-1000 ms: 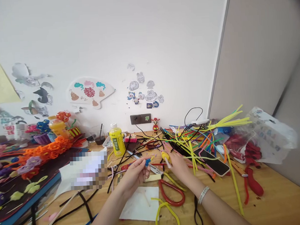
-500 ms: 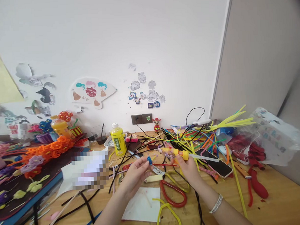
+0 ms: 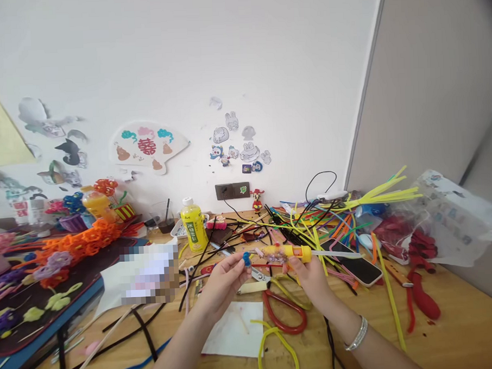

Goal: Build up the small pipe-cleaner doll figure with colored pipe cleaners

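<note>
My left hand (image 3: 228,280) pinches a small blue twisted piece (image 3: 246,259), which looks like pipe cleaner, between thumb and fingertips. My right hand (image 3: 309,277) is wrapped round a yellow hot glue gun (image 3: 292,251), with a translucent glue stick (image 3: 336,254) sticking out of its back end. The gun's nozzle, crusted with glue, points left at the blue piece and is very close to it; whether they touch I cannot tell. Below the hands lie red-handled scissors (image 3: 285,330), a white paper sheet (image 3: 232,343) and a bent yellow pipe cleaner (image 3: 260,363).
A yellow drink bottle (image 3: 195,230) stands behind my left hand. To the right lie a phone (image 3: 361,269), many coloured pipe cleaners (image 3: 377,199) and a plastic bag (image 3: 455,224). Orange pipe-cleaner flowers (image 3: 77,246) fill the left side. A power socket (image 3: 232,191) is on the wall.
The glue gun has turned more level, and its nozzle has come nearer the blue piece. My left hand has shifted slightly, still pinching that piece. The view has moved a little.
</note>
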`<state>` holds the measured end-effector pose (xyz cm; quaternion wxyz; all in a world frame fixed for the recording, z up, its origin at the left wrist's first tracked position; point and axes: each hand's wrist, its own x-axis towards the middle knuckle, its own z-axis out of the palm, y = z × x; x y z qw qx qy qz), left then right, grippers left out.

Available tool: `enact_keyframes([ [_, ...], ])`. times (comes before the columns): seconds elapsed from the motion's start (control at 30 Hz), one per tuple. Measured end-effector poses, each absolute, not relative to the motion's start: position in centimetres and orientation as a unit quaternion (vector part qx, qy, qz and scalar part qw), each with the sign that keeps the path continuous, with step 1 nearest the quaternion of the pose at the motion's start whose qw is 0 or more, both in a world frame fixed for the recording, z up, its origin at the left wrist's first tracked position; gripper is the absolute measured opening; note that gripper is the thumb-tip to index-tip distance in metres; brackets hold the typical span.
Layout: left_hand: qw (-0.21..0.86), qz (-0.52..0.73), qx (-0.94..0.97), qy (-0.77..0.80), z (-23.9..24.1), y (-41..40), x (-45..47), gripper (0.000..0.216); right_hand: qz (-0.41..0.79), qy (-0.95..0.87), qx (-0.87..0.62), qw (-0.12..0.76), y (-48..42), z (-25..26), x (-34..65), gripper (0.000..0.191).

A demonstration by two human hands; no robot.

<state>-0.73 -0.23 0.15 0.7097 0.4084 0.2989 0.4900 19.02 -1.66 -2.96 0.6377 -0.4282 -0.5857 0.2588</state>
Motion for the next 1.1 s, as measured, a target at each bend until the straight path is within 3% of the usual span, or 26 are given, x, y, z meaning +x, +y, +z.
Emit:
enact_keyframes([
  [1.1,0.706,0.501,0.419,0.273,0.31,-0.36,-0.80,0.024,0.257,-0.584,-0.417,0.647,-2.27,-2.59,18.74,0.045],
])
